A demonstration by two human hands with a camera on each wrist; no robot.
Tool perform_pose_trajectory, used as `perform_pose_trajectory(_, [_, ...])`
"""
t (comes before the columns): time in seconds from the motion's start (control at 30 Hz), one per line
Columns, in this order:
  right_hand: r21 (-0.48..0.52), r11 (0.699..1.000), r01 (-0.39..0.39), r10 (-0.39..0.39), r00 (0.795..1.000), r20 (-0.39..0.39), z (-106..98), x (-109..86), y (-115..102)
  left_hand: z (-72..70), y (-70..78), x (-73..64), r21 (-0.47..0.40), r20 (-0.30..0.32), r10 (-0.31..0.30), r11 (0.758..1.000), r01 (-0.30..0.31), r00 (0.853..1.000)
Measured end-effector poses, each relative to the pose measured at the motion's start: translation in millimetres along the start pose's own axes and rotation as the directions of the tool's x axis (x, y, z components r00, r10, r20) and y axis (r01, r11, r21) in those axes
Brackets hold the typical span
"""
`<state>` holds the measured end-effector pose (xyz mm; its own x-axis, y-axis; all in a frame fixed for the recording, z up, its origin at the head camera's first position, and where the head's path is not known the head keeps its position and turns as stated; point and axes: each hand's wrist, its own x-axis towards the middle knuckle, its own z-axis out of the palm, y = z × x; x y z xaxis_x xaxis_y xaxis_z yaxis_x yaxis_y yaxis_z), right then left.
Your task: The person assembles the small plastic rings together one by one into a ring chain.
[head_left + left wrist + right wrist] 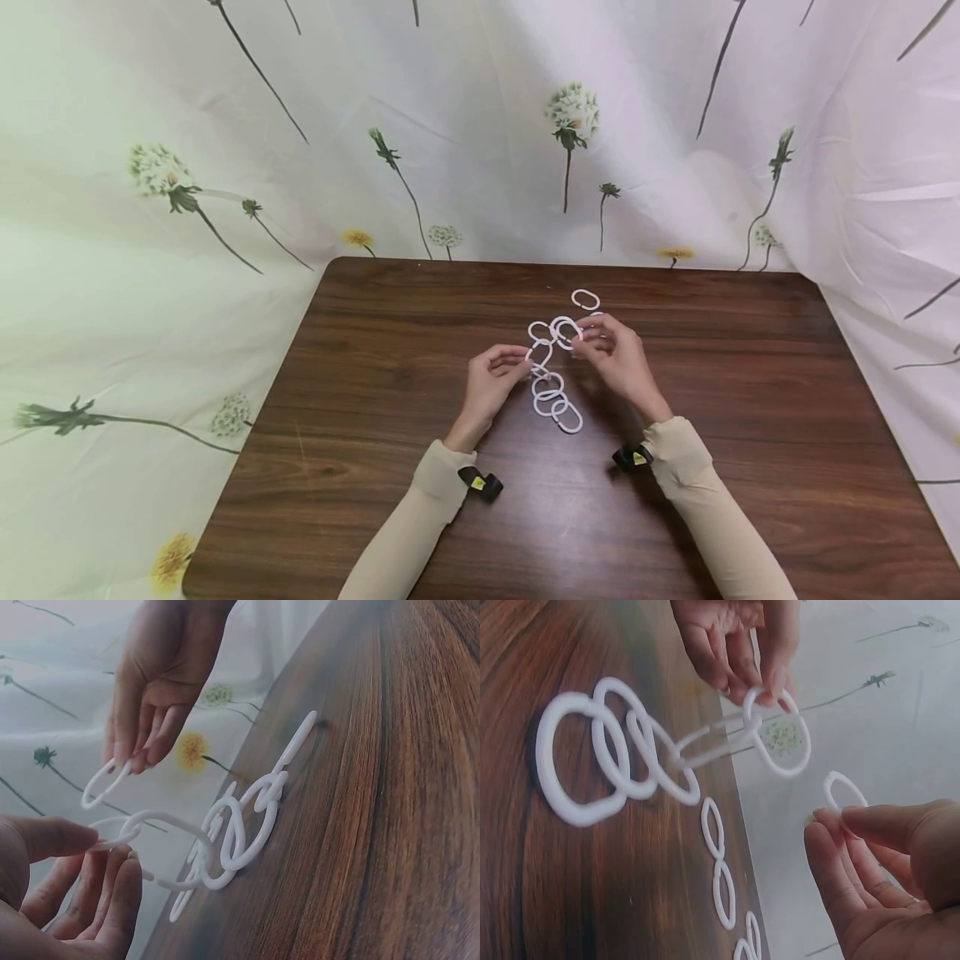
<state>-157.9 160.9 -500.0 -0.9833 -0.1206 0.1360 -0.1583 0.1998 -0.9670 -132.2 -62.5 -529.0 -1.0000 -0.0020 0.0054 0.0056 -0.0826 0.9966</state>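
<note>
Pale cloth [487, 167] printed with dandelions, softly creased, hangs around a brown wood-grained table [352, 433] with a dull sheen. Over it, the left hand [491, 383] pinches the end link of a chain [654, 766] between thumb and fingertips; the right hand [617, 358] likewise pinches a separate link [828, 789], near but apart from that end. The chain's long axis runs from the left fingertips down to the tabletop, then toward the person, slanting slightly right; its nearest link points the same way. The right hand's link aims its free end at the left hand. All are smooth white oblong loops, seemingly plastic, some split by a small gap. Farther back, a single oblong link [597, 300] lies roughly crosswise on the table
</note>
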Motion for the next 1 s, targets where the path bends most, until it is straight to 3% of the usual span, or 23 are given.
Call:
perform_pose_trajectory(0.2, [0.02,0.999,0.039,-0.039,0.999,0.027,11,-0.6,-4,2.7,0.0,0.3,0.0,0.014,-0.002,1.0,0.002,1.0])
perform_pose_trajectory(0.47, [0.059,0.998,0.012,-0.015,0.999,0.046,19,-2.5,-7,2.9,0.3,-1.3,-0.005,0.014,-0.013,1.0,0.013,1.0])
perform_pose_trajectory(1.0, [0.051,0.998,0.036,-0.038,0.998,0.041,25,-4.3,-3,2.9,0.6,-2.4,-0.007,0.018,-0.017,1.0,0.018,1.0])
